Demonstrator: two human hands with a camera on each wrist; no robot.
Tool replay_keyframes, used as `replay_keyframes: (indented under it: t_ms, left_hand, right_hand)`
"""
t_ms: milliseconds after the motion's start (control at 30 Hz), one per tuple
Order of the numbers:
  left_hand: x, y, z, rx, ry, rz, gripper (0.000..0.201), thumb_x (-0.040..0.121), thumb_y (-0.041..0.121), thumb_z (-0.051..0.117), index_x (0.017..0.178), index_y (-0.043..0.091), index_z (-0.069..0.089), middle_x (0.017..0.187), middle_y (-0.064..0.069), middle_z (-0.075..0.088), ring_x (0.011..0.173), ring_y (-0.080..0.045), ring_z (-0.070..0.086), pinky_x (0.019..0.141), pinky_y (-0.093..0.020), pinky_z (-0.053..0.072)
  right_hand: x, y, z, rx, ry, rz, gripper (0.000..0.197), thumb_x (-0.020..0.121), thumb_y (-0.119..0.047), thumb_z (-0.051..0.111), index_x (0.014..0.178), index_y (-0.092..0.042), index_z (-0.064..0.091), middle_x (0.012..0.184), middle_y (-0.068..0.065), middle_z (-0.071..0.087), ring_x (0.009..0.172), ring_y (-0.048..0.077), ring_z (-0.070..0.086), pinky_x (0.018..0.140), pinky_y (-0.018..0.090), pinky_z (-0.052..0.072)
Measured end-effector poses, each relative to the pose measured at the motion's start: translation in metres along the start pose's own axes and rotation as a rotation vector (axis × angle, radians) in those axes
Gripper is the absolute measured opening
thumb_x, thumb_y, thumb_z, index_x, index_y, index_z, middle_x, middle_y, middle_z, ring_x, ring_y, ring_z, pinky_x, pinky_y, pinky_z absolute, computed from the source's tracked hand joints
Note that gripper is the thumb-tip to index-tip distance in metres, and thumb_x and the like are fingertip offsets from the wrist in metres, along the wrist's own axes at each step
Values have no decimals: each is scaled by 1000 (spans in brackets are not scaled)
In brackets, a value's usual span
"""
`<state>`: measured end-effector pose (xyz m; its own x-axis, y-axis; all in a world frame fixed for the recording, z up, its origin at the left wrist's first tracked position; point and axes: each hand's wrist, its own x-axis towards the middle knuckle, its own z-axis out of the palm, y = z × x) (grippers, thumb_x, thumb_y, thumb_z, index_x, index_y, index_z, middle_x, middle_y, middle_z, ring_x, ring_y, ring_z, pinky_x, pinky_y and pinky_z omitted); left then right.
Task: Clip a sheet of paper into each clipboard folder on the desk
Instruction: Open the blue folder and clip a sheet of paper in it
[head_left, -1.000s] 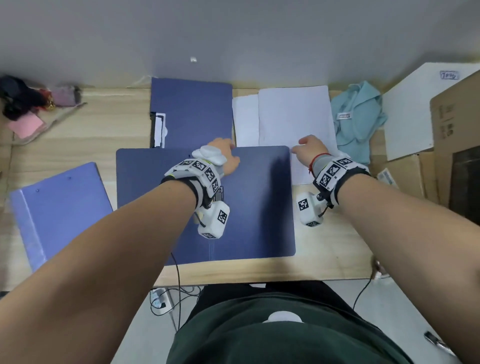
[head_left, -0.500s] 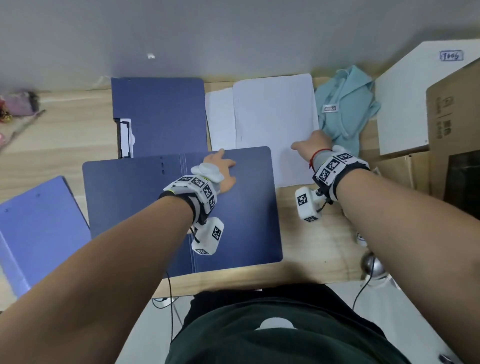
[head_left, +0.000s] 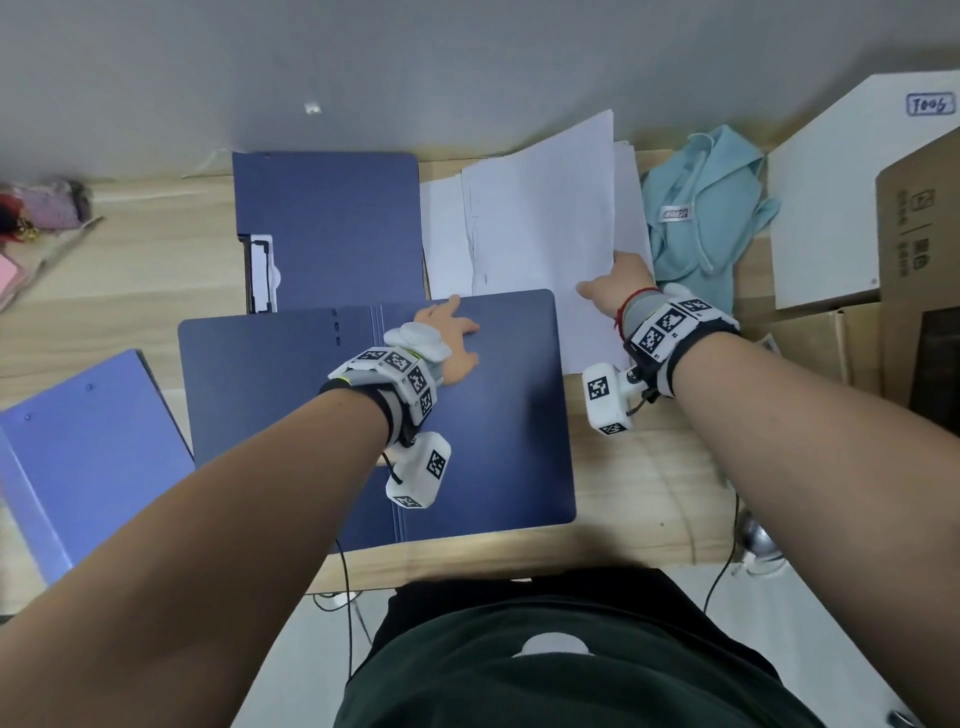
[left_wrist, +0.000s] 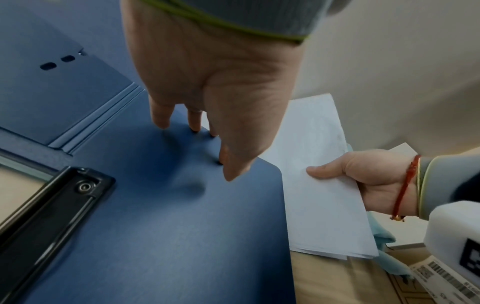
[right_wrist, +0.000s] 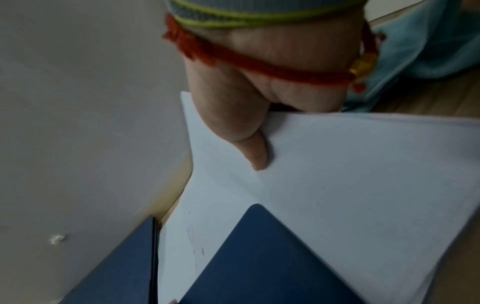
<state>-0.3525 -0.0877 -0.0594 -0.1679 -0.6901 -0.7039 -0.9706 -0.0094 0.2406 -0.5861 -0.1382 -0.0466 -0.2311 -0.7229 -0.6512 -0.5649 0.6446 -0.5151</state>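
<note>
A dark blue clipboard folder lies open in the middle of the desk, its black clip on the left half. My left hand rests on its right half, straight fingertips pressing down. Just right of the folder, my right hand pinches the right edge of a white sheet, thumb on top, and the sheet's far end is raised off the paper stack. A second dark blue folder lies behind. A lighter blue folder lies at the left.
A light blue cloth lies right of the paper. Cardboard boxes and a white board stand at the right edge. Pink oddments sit at the far left. The wall runs close behind the desk.
My right hand has slid to the right edge of the stack, taken hold of the top sheet and raised it. The left hand stays on the open folder.
</note>
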Motion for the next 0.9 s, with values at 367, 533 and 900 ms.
replay_keyframes:
  t_ms: [367,533,900]
  left_hand:
    - [-18,1,-26,-225,89,-34,62,88,40,65,144,24,43,150,1,43,131,-25,49,108,-37,39]
    - [-31,0,-47,-708,221,-33,92,77,39,80,150,17,28,150,-2,42,135,-24,45,111,-41,38]
    - [-90,-27,-73,-976,675,49,31,73,34,65,98,17,57,101,-17,71,94,-32,69,89,-51,54]
  right_hand:
    - [-24,-17,-58,45,316,-207,24,90,-16,61,112,-8,68,111,12,71,103,29,66,92,35,52]
    - [-53,-44,-68,195,256,-367,20,89,-14,65,106,-5,69,100,8,71,90,23,67,81,31,53]
    - [-112,-45,-11,476,-70,-453,20,78,-8,78,92,-20,71,98,0,74,95,20,70,96,42,53]
